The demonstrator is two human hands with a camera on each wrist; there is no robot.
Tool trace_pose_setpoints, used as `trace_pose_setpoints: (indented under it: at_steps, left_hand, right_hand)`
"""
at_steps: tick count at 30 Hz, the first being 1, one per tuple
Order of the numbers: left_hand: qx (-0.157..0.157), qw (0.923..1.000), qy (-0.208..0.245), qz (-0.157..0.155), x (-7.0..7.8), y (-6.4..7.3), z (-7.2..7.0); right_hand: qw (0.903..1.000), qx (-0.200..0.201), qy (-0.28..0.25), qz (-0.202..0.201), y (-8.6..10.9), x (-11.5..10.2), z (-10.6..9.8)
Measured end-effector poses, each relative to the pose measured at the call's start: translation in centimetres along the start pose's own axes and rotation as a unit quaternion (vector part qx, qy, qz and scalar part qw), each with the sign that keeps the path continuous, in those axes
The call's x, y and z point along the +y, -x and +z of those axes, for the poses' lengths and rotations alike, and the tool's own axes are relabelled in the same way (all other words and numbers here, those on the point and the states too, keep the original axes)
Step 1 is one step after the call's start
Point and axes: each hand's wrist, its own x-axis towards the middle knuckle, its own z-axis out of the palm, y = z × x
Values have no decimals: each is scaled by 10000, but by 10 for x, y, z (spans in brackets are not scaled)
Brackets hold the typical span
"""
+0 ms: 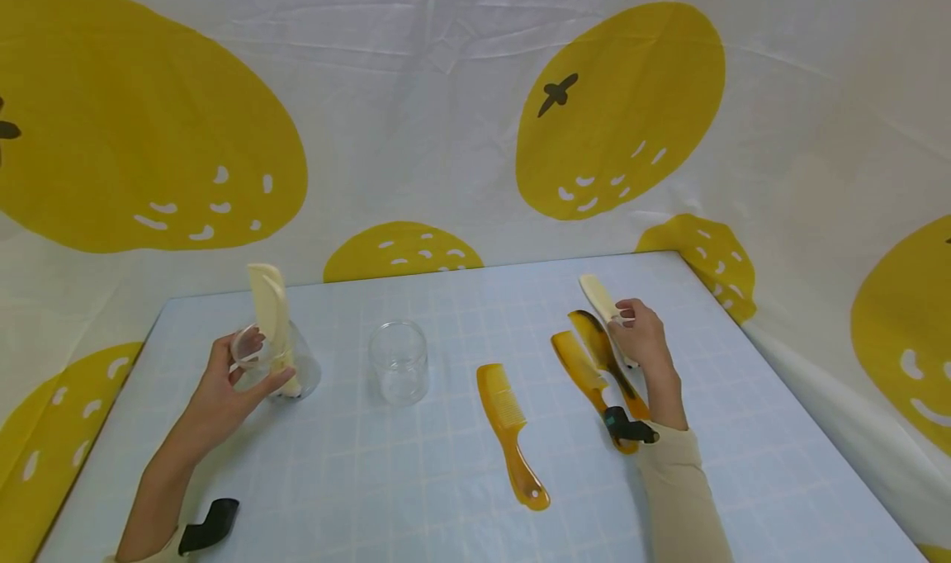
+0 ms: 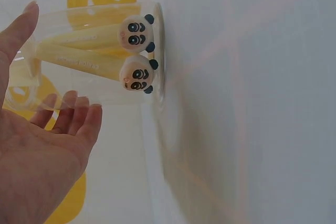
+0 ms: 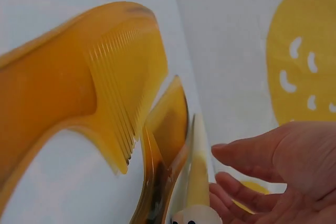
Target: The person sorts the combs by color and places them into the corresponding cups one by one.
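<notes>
My left hand (image 1: 226, 385) grips a clear cup (image 1: 248, 350), thumb on one side and fingers curled round the other. Two cream combs (image 1: 269, 303) stand in it, their panda-head ends (image 2: 137, 72) down at the cup's base. Over on the right, my right hand (image 1: 641, 332) is beside another cream comb (image 1: 597, 292) lying on the table. In the right wrist view, a gap shows between the thumb (image 3: 247, 156) and that comb (image 3: 198, 182), with the other fingers close by its panda end. A dark brown comb (image 1: 594, 336) and an amber comb (image 1: 574, 361) lie alongside.
A second clear cup (image 1: 399, 369) stands upright between the hands. Nearer the front lies another amber comb (image 1: 509, 431), teeth facing right. The table (image 1: 334, 480) has a pale blue checked cover, and a white cloth (image 1: 416, 134) with yellow fruit prints hangs behind it.
</notes>
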Motion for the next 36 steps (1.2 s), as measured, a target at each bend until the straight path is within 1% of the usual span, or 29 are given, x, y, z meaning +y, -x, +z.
trace_pose_setpoints:
  at_steps: [5,8,12,17,20,27,30,36]
  left_hand:
    - [-2,10000,-32,-30,1,0,0]
    - [-20,10000,-49,-66,1,2,1]
    - [-25,9999,-84,-93,0,3,0]
    - [-27,9999,-111,-51,1,3,0]
    - [-36,10000,-84,-17,1,3,0]
    - [-27,10000,-80,16,1,1,1]
    - [-31,10000,-88,6,0,1,1]
    - [-7,9999,-161,-11,-2,2,1]
  right_hand:
    - [9995,-296,77,109,1,3,0]
    - [9991,-388,105,127,1,4,2]
    - [9992,-349,179,31,1,6,3]
    - [9992,-296,259,-51,4,6,0]
    - [9991,-202,353,-68,7,8,-2]
    - [9982,131,578,135,8,14,-5]
    - [9979,321,559,106,7,14,-6]
    - [9967,750,313,-27,6,7,-8]
